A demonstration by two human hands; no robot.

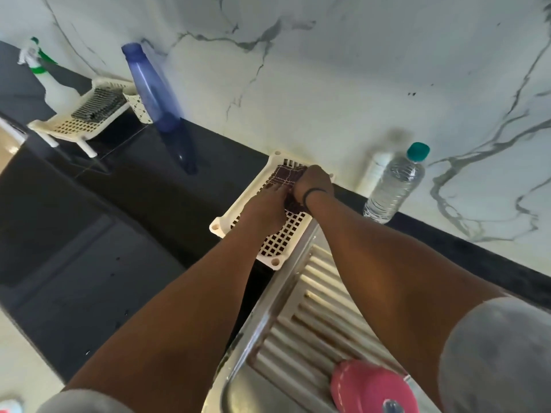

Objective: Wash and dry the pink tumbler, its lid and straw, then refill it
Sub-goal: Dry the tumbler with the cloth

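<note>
Both hands meet over a cream slotted rack (277,248) near the frame's centre, on the dark desk (89,234) against the marble wall. The left hand (265,208) and the right hand (313,183) each hold a dark checked cloth (286,174) lying on the rack, fingers curled onto it; the right hand's fingers (301,181) pinch its edge, and the cloth runs on under that wrist. The pink tumbler (369,386) sits well apart from the fingers, down at 5 o'clock on the ribbed steel drainboard (298,308). A clear water bottle (393,189) with a teal cap stands at 3 o'clock of the hands; a blue bottle (152,87) stands at 10 o'clock.
</note>
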